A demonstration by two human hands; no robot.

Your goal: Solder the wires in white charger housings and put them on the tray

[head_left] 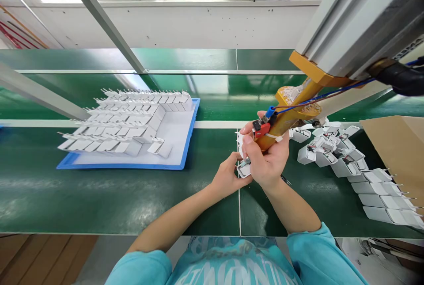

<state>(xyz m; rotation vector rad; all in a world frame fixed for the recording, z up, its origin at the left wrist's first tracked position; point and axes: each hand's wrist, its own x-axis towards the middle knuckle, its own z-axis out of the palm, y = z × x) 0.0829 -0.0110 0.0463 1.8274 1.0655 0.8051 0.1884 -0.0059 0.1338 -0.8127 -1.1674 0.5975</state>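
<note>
My right hand (266, 159) is wrapped round the yellow handle of a hanging glue gun (291, 115) with a red switch and blue wires. Its tip points down at a small white charger shell (244, 169). My left hand (228, 174) pinches that shell from the left, just above the green belt (132, 192). Both hands sit close together near the middle of the belt.
A blue tray (187, 143) holding several rows of white shells lies at the left. A loose heap of white shells (344, 157) spreads at the right, beside a cardboard box (400, 152). A grey metal arm (361, 15) carries the gun overhead.
</note>
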